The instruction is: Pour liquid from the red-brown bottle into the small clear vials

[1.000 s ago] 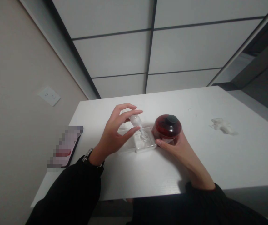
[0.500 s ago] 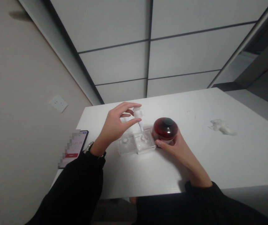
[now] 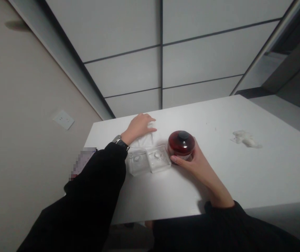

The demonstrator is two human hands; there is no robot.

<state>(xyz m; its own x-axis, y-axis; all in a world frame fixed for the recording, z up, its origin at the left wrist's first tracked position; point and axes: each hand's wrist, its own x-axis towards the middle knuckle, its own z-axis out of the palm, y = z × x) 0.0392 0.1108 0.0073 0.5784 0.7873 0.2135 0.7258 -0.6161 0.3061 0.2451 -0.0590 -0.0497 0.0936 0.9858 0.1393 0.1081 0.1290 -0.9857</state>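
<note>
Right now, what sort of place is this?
Probably a room in a home: a white table before tall pale panels, a wall socket and a phone.

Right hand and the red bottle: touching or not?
Touching. The head view shows the right hand against the side of the red bottle, its thumb across the lower front.

Red bottle (image 3: 180, 144) in right grip (image 3: 198, 166)
</note>
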